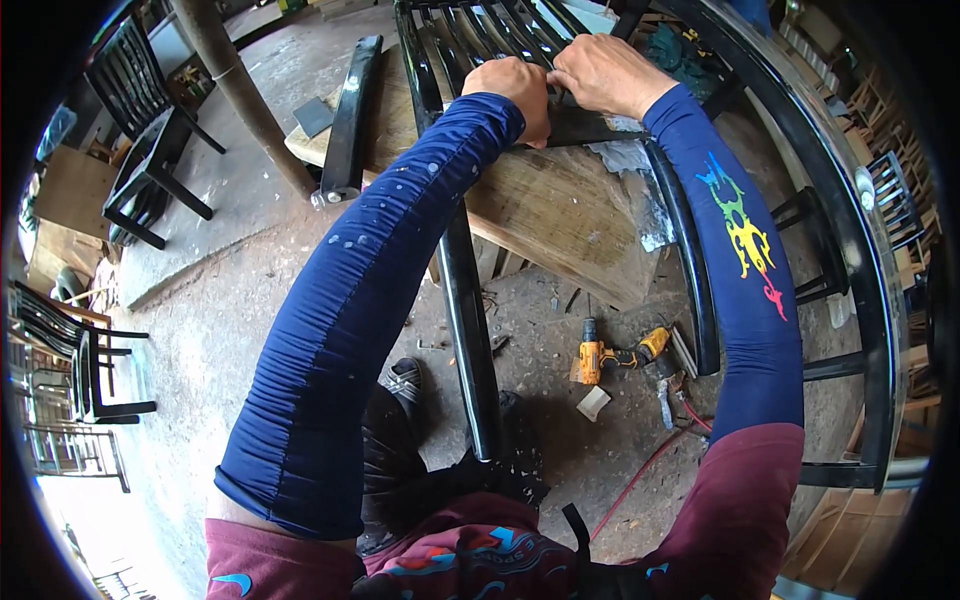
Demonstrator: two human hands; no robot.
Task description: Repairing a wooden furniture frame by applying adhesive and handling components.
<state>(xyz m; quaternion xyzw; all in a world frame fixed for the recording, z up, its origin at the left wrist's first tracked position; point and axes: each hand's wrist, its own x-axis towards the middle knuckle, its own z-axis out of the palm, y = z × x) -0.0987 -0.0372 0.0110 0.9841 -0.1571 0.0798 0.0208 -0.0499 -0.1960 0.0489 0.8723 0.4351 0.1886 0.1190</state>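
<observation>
My left hand (507, 88) and my right hand (606, 72) are close together at the slatted back of a glossy black wooden chair (460, 335), which lies on a rough wooden bench top (555, 225). Both have their fingers curled in; what is between them is hidden. Crumpled pale scraps (620, 157) are by my right forearm. A loose black bar (352, 100) and a small dark grey pad (313, 116) rest at the bench's left.
Black chairs (150, 170) stand along the left beside a pole (230, 80). A yellow-black drill (592, 357) and red hose (640, 478) lie on the floor below. A curved black frame (855, 290) rises close on my right.
</observation>
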